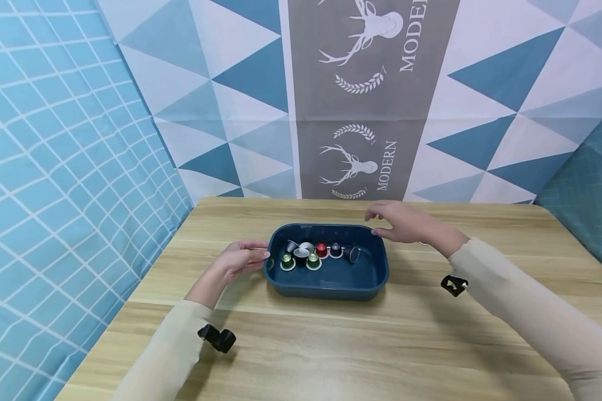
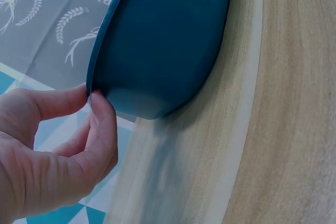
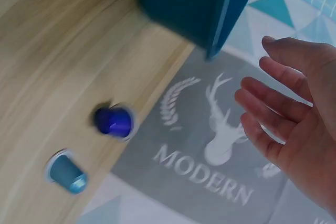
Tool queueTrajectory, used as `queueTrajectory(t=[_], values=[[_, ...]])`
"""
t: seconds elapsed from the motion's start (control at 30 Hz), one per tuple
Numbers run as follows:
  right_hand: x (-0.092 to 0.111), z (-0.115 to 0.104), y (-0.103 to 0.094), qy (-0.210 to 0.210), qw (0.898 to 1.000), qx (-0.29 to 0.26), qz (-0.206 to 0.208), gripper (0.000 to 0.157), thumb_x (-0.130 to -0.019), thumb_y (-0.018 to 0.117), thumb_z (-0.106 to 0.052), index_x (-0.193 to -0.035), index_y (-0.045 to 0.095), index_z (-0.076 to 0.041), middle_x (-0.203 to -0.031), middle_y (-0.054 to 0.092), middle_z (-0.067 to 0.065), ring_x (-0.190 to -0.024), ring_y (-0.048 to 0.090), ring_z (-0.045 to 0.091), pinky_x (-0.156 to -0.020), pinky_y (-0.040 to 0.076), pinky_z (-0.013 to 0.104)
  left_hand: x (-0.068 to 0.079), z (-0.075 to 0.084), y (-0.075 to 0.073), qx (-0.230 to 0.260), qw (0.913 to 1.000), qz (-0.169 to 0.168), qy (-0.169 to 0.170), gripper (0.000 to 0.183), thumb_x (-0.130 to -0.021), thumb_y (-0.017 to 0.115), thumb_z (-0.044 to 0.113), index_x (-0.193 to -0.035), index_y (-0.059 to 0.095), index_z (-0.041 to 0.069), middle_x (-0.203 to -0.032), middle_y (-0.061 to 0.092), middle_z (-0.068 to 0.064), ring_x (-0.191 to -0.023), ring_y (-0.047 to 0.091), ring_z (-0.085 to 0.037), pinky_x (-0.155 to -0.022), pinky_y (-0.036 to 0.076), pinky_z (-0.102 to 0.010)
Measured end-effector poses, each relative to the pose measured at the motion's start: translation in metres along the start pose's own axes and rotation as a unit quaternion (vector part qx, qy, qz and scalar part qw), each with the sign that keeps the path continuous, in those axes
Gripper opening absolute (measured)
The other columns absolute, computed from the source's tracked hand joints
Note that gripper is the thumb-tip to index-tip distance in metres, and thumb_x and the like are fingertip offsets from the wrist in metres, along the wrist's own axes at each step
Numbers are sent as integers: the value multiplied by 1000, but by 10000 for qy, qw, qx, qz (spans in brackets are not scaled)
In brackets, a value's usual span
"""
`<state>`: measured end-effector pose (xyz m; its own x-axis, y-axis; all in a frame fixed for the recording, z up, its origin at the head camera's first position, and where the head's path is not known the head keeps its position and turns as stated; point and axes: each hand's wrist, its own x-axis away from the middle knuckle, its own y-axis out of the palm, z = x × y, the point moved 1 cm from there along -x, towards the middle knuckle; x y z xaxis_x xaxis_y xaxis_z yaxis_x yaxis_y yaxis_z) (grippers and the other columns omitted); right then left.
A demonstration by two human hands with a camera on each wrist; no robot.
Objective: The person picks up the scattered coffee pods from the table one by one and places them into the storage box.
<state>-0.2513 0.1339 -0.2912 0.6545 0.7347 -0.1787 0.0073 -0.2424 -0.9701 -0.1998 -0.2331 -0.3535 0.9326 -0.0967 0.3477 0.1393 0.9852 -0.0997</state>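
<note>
A dark blue rectangular basin point(image 1: 326, 292) stands on the wooden table, with several coffee capsules inside, among them a red capsule point(image 1: 321, 249) and a green capsule point(image 1: 313, 260). At its left end my left hand point(image 1: 241, 259) pinches the rim between thumb and fingers, as the left wrist view shows up close. My right hand point(image 1: 401, 221) hovers by the far right corner, fingers spread apart and holding nothing. In the right wrist view a purple-blue capsule point(image 3: 116, 121) and a light blue capsule point(image 3: 67, 171) lie on the table; the right arm mostly hides them from the head view.
The wooden tabletop point(image 1: 301, 345) extends around the basin. Behind it hangs a patterned cloth point(image 1: 351, 106) with triangles and deer prints. A blue checked cloth point(image 1: 70, 167) borders the left side, and a teal cloth point(image 1: 587, 184) the right.
</note>
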Motion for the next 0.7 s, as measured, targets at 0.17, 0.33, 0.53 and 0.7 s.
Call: queueTrajectory(t=[0.17,0.33,0.53,0.7], values=[[15,17,3,117,9997,100,210,26,-86,70,-10,-110,64,-1,-107,66,14,-98,64,30,-86,55,44,0,0,0,48,10000,-16,44,46,-91,62,5,-134,49,-6,-106,67,-5,-88,65,-7,-78,57,-19],[29,33,11,248,9984,98,505,27,-86,70,-8,-111,62,0,-108,66,14,-98,64,31,-85,55,45,0,-1,-1,146,9998,-96,93,48,-91,62,4,-134,48,-8,-98,68,0,-87,65,-6,-78,57,-18],[45,50,22,351,9935,242,1055,28,-83,71,-4,-110,63,1,-111,65,17,-95,64,33,-83,55,48,0,-1,-1,171,9998,-103,89,48,-91,62,5,-134,48,-7,-96,67,1,-86,65,-6,-76,56,-17],[52,61,29,451,9882,550,1354,28,-81,74,-5,-106,65,1,-110,65,18,-98,62,34,-84,53,50,0,-2,-2,128,9999,-75,63,47,-91,62,6,-134,48,-7,-99,67,0,-89,64,-7,-78,56,-18]])
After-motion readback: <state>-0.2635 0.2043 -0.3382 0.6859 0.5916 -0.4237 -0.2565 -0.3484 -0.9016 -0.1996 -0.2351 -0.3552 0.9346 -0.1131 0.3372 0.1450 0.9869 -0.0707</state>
